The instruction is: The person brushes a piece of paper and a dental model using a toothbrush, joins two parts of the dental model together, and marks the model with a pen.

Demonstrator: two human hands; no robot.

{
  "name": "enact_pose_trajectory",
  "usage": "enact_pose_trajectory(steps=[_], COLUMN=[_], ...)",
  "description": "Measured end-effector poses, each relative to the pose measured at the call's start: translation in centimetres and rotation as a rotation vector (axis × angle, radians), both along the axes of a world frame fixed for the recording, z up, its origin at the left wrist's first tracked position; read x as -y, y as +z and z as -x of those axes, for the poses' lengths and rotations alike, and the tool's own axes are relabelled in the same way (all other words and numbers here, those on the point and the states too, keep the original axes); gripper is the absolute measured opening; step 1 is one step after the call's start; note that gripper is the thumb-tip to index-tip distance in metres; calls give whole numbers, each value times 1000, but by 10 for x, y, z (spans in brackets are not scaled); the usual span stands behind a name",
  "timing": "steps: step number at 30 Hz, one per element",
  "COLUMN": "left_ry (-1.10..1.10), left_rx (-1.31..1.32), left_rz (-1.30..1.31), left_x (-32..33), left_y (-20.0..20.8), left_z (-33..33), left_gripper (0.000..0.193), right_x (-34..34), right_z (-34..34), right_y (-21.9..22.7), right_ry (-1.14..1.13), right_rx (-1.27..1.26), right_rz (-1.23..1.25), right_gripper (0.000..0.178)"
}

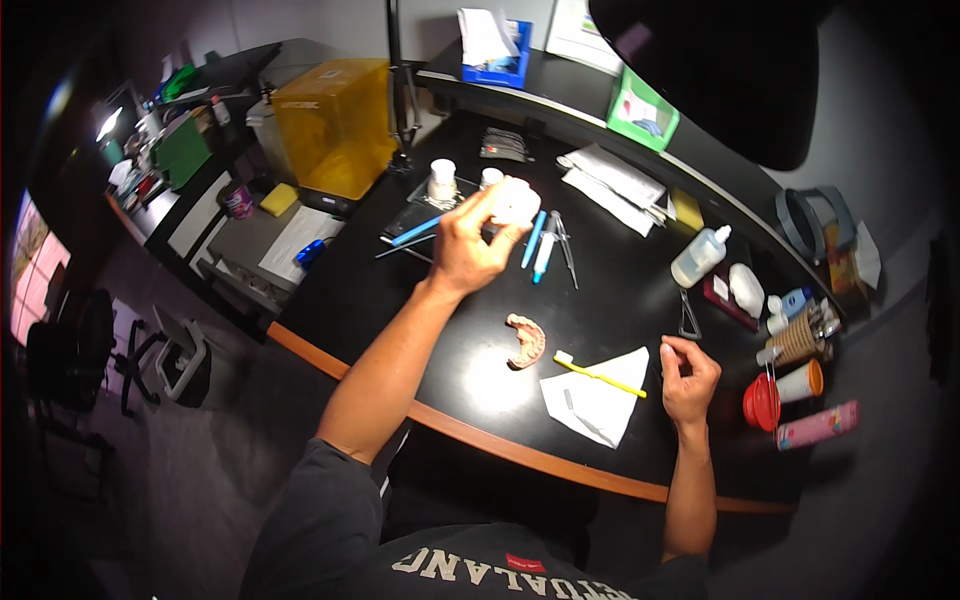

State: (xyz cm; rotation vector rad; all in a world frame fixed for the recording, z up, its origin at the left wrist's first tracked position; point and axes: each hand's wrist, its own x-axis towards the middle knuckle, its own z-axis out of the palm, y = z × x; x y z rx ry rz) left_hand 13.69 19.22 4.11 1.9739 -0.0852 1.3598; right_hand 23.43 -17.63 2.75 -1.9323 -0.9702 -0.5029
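Along the near edge of the tabletop point(620, 300), a white paper sheet point(610, 412) is lying with a yellow toothbrush point(602, 375) across it. The right hand point(690, 380) is hovering just beside the brush's handle end, toward the right edge, fingers curling inward; cannot tell whether the pinch is fully closed. A pinkish-tan dental arch model point(528, 343) is resting left of the sheet, between the hands. Farther in, the left hand point(467, 245) is gripping a white cast point(517, 203) between thumb and fingers, well apart from the right hand; glare is hiding its detail. Tweezers point(567, 250) are lying just right of the cast. Toward the far edge, folded papers point(615, 185) are lying.
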Motion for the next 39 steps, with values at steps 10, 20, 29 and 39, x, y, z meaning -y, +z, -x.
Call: enact_pose_trajectory(steps=[10,20,29,39], left_ry=[-24,-1,22,-9], left_rx=[2,-46,-74,-89], left_rz=[30,89,-6,-180], left_x=[0,2,4,8], left_y=[0,-1,-9,-15], left_z=[-6,-4,-10,-12], left_gripper=[47,45,48,55], right_x=[5,6,15,-29], right_z=[3,-5,-1,-13], right_y=[3,-6,-1,1], right_ry=[-15,157,155,160], right_rx=[-93,-253,-261,-95], right_rz=[33,430,451,338], right_gripper=[8,17,17,16])
